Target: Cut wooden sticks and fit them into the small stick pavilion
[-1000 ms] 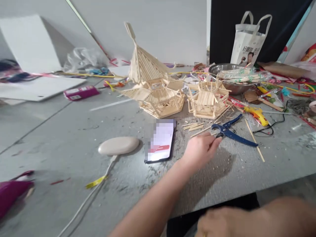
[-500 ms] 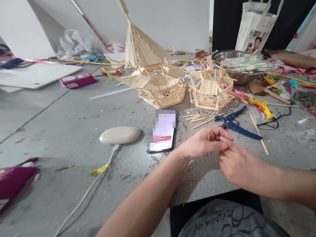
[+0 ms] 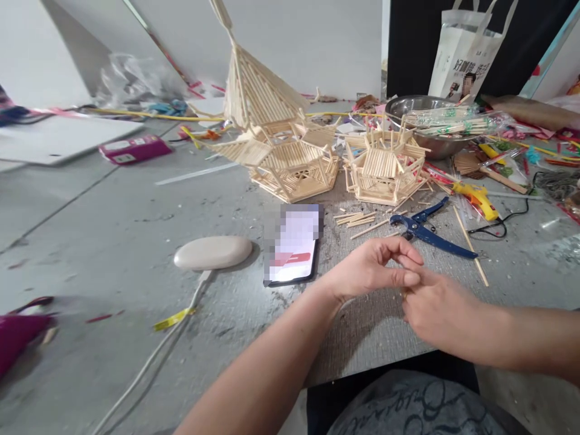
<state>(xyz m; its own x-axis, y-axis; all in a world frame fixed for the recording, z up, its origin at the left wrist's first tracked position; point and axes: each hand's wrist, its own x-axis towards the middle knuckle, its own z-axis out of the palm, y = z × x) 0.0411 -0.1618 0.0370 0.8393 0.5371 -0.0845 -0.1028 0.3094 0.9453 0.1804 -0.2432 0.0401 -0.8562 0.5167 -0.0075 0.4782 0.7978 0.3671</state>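
My left hand [image 3: 372,269] meets my right hand [image 3: 437,305] above the near edge of the table. Its thumb and fingers close over the knuckles and fingers of the right hand. The right hand is curled, and most of its fingertips are hidden, so anything inside it cannot be seen. Just beyond the hands lie blue-handled cutting pliers [image 3: 426,232] and several short wooden sticks [image 3: 356,219]. A phone [image 3: 294,244] with a lit, blurred screen lies left of my left hand. Farther back stand a tall stick-built pavilion model [image 3: 290,154] with a raised roof and a smaller stick model [image 3: 385,166].
A yellow glue gun [image 3: 478,199] with a black cord lies at the right. Behind it, a metal bowl [image 3: 446,147] holds packaged sticks. At the left are a pale oval device [image 3: 212,252] with a cable and a purple box [image 3: 133,150]. A white bag [image 3: 471,54] stands behind.
My left thumb has shifted over the right hand's fingers, covering the gold ring that showed before. The view has turned slightly; the things on the table look unmoved.
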